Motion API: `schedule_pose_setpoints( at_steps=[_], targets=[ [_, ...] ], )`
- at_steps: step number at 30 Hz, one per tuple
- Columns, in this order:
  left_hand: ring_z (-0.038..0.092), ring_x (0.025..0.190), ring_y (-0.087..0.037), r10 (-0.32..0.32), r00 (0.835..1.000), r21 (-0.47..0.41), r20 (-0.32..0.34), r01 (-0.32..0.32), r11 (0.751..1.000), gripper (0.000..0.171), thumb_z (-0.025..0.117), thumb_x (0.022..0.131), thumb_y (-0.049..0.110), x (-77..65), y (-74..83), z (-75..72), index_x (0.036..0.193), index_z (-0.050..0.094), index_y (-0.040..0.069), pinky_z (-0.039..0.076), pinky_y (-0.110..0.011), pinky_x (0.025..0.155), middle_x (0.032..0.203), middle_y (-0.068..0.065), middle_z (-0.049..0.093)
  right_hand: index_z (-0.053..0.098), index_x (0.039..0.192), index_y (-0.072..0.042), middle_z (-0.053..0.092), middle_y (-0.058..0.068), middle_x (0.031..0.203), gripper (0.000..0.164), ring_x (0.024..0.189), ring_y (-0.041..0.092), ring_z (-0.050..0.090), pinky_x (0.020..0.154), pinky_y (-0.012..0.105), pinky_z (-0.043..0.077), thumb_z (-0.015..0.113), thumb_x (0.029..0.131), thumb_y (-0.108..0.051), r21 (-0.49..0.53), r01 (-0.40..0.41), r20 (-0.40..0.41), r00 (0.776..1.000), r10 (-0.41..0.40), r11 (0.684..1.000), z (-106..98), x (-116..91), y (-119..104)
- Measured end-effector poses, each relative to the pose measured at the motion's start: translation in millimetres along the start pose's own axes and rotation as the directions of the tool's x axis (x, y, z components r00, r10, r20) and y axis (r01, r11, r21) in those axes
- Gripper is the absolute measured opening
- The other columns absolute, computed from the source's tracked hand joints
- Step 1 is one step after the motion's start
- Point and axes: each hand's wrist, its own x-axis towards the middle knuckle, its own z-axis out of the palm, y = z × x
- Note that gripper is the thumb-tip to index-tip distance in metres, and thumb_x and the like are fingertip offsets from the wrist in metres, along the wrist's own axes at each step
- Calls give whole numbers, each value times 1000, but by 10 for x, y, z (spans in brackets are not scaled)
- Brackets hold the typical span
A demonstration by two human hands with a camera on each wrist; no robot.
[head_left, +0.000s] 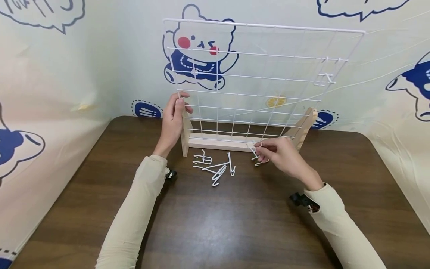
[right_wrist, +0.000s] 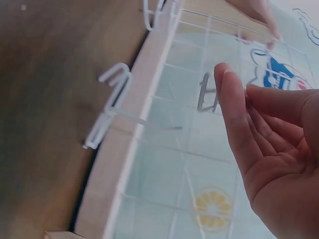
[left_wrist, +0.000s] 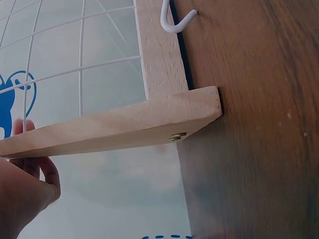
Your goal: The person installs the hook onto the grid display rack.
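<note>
A white wire grid rack (head_left: 248, 76) stands on a wooden base with wooden side supports. My left hand (head_left: 173, 116) grips its left edge near the top of the left wooden support (left_wrist: 124, 122); in the left wrist view the fingers show on both sides of the wood. My right hand (head_left: 282, 155) pinches a white wire hook (right_wrist: 203, 93) between thumb and fingers, low in front of the rack's right half. Much of that hook is hidden by the fingers. Just below that hand lies another white hook (right_wrist: 112, 107), close to the wooden base.
Several white wire hooks (head_left: 220, 173) lie in a loose pile on the brown table (head_left: 215, 224), left of the right hand. One more hook (head_left: 325, 76) hangs at the grid's upper right. A patterned cloth backdrop (head_left: 100, 67) rises behind the table.
</note>
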Motion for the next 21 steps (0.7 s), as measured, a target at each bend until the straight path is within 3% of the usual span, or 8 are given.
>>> schedule_pose_setpoints(
  at_steps=[10, 17, 21],
  targets=[
    [56, 89, -50, 12, 1000, 6, 3, -12, 1000, 32, 38, 108, 14, 1, -4, -10, 124, 52, -9, 43, -40, 91, 92, -36, 58, 78, 93, -5, 72, -1, 74, 8, 62, 16, 67, 60, 20, 53, 70, 93, -6, -101, 128, -98, 986, -138, 987, -163, -76, -184],
    [56, 90, -49, 9, 1000, -1, 8, -9, 1000, 34, 38, 108, 16, 2, -24, -13, 125, 51, -10, 42, -39, 90, 94, -41, 56, 78, 98, -2, 75, 5, 78, 11, 64, 12, 70, 62, 23, 56, 71, 90, -2, -46, 170, -162, 971, -176, 984, -230, -128, -267],
    [56, 90, -50, 7, 1000, 2, 9, -7, 1000, 34, 37, 108, 17, 0, -26, -16, 126, 51, -9, 42, -41, 90, 94, -40, 57, 78, 100, -3, 76, 5, 85, 13, 65, 12, 70, 62, 19, 54, 73, 89, -1, -72, 185, -199, 960, -196, 980, -260, -151, -319]
  ],
)
